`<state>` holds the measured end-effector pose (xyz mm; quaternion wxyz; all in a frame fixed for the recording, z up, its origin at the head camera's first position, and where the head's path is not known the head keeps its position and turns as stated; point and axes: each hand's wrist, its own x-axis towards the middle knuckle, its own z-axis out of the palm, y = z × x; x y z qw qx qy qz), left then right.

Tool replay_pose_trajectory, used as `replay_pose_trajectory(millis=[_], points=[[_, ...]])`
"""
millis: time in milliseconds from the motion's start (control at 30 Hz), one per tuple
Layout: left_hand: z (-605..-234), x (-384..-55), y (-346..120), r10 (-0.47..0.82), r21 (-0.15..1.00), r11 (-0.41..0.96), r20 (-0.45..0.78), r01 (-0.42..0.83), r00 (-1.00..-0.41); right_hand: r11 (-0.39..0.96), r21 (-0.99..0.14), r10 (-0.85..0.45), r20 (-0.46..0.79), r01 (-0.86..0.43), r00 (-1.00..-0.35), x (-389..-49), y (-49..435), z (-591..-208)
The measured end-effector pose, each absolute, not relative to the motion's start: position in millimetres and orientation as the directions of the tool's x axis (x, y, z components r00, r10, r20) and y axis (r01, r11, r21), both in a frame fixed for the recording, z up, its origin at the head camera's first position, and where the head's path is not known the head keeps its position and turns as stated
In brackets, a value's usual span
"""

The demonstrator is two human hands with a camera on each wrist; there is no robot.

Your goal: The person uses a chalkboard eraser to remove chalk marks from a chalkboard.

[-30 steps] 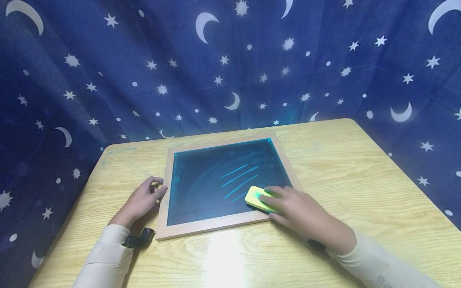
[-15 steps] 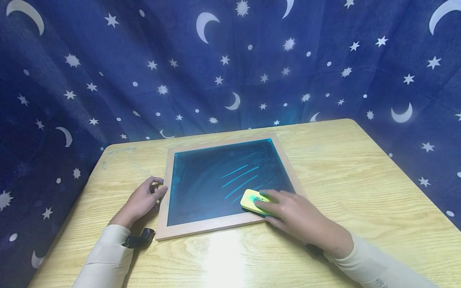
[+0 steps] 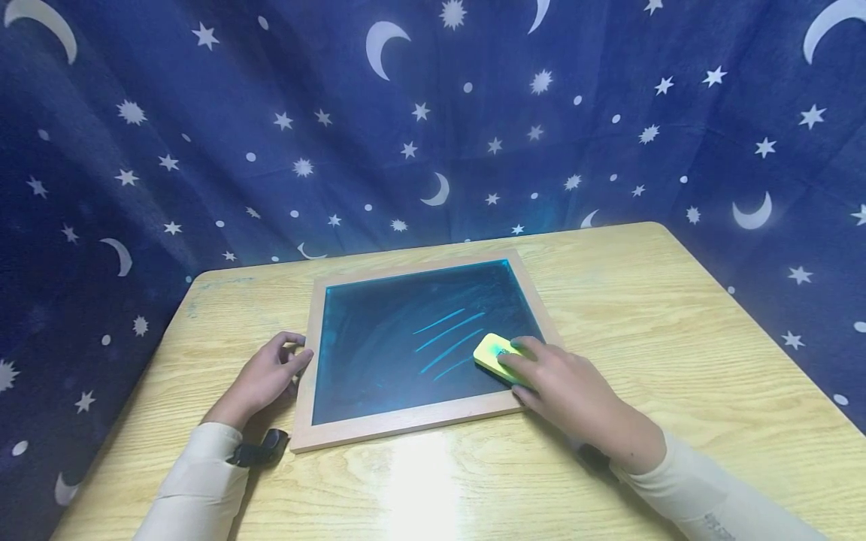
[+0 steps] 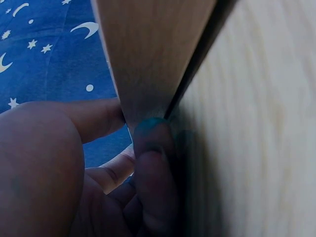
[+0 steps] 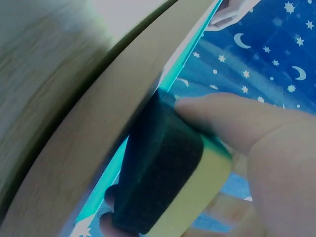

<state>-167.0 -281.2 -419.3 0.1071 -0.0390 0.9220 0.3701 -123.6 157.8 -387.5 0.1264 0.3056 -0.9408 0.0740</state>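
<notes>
A small chalkboard in a light wooden frame lies flat on the table, with several blue chalk strokes across its right half. My right hand grips a yellow eraser with a black felt underside, over the lower right of the board. Fingers and thumb lie along the eraser's sides. At the frame's left side, my left hand pinches the edge, its thumb and curled fingers against the wood. One of those fingertips carries blue chalk.
The wooden table extends around the board, its back left corner smudged with blue. Behind and beside it hangs a dark blue curtain printed with moons and stars. A black wrist strap sits over the left sleeve.
My right hand first slid the eraser slightly left and nearer, then back right and farther up the board. More of the lowest chalk stroke shows. My left hand stays at the frame.
</notes>
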Motion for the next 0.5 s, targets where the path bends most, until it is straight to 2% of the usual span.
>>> replay_pose_trajectory(millis=[500], points=[[-418, -166, -280, 0.001, 0.667, 0.729, -0.226, -0.154, -0.974, 0.906, -0.059, -0.399, 0.212, -0.419, -0.892, -135, 174, -378]])
